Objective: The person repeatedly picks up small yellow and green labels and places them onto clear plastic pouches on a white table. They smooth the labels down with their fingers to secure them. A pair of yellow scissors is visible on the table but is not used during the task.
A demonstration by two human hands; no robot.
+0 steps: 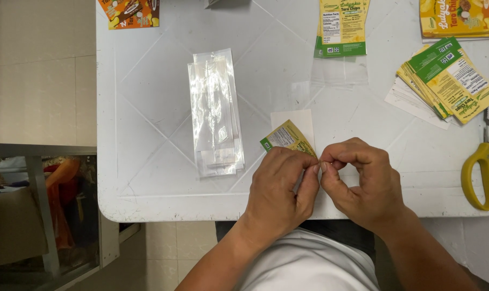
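At the near edge of the white folding table [147, 178], both hands meet over a small yellow-and-green printed label [287, 138]. The left hand [279, 188] is curled shut, its thumb and forefinger pinching the near corner of the label, and the right hand [363, 183] is curled the same way, its fingertips pressed against those of the left at the same spot; whether the right hand grips the label itself or only a thin edge of it cannot be told. The label lies tilted on the table, its far end resting over a plain white backing sheet [295, 119], just far of the hands. To the left of the hands, a stack of clear plastic sleeves [215, 113] lies lengthwise, apart from them. On the far right, a fanned pile of similar yellow-and-green labels [449, 81] sits on white sheets, and near it, at the right edge, lie yellow-handled scissors [484, 167]. Farther away, a clear bag with a label inside [341, 32] lies flat, with a stack of yellow printed cards [457, 19] at the far right corner and orange printed cards [131, 13] at the far left corner.
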